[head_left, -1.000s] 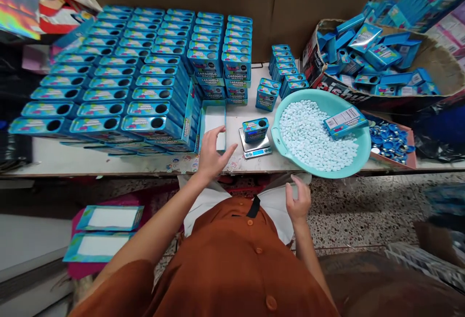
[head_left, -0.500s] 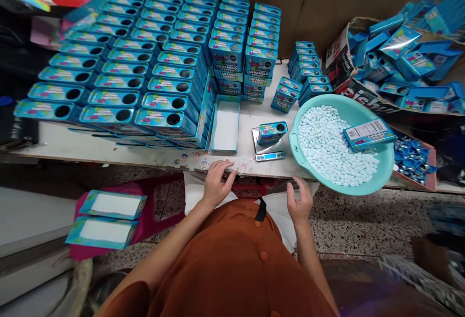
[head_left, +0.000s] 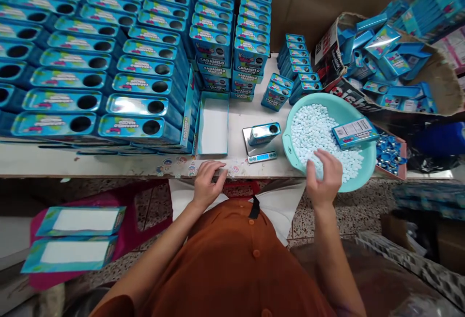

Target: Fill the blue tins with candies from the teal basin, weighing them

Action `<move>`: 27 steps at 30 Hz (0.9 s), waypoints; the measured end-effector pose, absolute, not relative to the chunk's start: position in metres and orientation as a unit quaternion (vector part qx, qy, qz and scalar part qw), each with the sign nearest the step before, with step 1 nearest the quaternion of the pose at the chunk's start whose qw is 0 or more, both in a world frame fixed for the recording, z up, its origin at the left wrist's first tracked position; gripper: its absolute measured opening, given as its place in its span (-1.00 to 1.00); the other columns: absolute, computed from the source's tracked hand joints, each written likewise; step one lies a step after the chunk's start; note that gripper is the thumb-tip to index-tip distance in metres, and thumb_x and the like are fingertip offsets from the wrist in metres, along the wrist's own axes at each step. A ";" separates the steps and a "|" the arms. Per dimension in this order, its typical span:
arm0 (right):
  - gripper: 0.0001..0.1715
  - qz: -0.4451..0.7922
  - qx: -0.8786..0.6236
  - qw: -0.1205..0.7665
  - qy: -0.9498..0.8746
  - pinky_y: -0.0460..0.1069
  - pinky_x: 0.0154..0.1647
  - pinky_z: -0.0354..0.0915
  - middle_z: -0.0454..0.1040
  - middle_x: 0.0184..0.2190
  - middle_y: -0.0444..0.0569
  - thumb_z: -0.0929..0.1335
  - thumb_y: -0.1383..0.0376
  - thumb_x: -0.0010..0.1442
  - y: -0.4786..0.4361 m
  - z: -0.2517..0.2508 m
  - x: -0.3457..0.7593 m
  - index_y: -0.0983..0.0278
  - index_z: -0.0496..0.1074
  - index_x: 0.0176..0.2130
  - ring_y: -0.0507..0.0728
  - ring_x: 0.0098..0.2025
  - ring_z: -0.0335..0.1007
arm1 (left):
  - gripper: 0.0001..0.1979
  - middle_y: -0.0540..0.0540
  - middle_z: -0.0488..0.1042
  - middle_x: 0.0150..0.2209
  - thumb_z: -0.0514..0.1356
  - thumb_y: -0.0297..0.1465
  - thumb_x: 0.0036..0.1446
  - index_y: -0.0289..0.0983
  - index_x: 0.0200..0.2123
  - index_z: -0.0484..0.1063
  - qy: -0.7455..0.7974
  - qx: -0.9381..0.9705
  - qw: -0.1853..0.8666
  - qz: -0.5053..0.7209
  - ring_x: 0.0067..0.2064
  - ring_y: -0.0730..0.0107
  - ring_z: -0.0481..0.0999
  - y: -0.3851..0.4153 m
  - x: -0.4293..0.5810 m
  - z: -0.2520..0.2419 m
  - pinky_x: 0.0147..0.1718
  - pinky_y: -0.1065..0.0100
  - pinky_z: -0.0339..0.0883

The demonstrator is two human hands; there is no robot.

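Note:
My right hand [head_left: 324, 177] hovers over the near part of a turquoise basin [head_left: 370, 164], fingers apart and holding nothing. Pale candies [head_left: 312, 125] fill much of the basin, and a blue candy box [head_left: 355, 133] lies on its side on top of them. At the table's front edge rests my left hand [head_left: 209, 181], its fingers loosely spread with nothing in them. Between the hands, a small digital scale [head_left: 262, 157] with a lit display carries an upright blue box [head_left: 264, 133] with a round hole in its top.
Rows of blue boxes with holed tops [head_left: 138, 84] stack up on the left. An open display tray [head_left: 213, 125] lies beside them. Behind the basin stands a carton [head_left: 327, 55] of jumbled boxes; a pink tray [head_left: 402, 162] holds blue-silver pieces. Two trays [head_left: 78, 251] rest on a magenta stool [head_left: 127, 239].
My right hand has moved forward and right, from the table's front edge to above the candies. My left hand stays at the edge. The view has shifted slightly.

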State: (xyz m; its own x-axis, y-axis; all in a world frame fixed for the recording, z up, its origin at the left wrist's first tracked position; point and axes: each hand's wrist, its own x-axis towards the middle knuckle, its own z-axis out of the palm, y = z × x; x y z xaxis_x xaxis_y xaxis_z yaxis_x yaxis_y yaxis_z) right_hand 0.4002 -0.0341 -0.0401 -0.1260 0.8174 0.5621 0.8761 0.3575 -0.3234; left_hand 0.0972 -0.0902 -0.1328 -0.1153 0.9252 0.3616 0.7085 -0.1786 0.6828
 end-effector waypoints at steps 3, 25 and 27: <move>-0.65 0.008 -0.610 0.286 -0.739 0.21 0.11 0.27 0.46 -0.02 0.17 0.30 0.18 0.26 -0.013 -0.035 0.408 0.28 0.42 -0.01 0.25 0.08 0.34 | -0.86 -0.10 0.52 -0.23 0.18 -0.40 0.16 -0.22 -0.18 0.41 0.614 0.658 0.125 0.417 -0.12 0.25 0.46 -0.084 0.095 -0.129 -0.06 0.20 0.32; -0.65 0.028 -0.673 0.270 -0.688 0.12 0.05 0.26 0.53 -0.12 0.08 0.28 0.09 0.27 -0.026 -0.043 0.449 0.25 0.49 -0.13 0.22 -0.02 0.37 | -0.52 -0.06 0.51 -0.14 0.38 -0.23 -0.08 -0.20 -0.08 0.39 0.554 0.595 0.258 0.522 -0.11 0.26 0.51 0.039 0.159 -0.036 -0.09 0.23 0.37; -0.67 0.026 -0.678 0.272 -0.682 0.12 0.03 0.26 0.53 -0.12 0.06 0.29 0.10 0.26 -0.026 -0.043 0.448 0.25 0.49 -0.13 0.23 -0.03 0.37 | -0.54 -0.05 0.48 -0.07 0.37 -0.26 -0.05 -0.17 -0.05 0.40 0.516 0.646 0.204 0.525 -0.04 0.25 0.48 0.042 0.163 -0.002 -0.01 0.18 0.33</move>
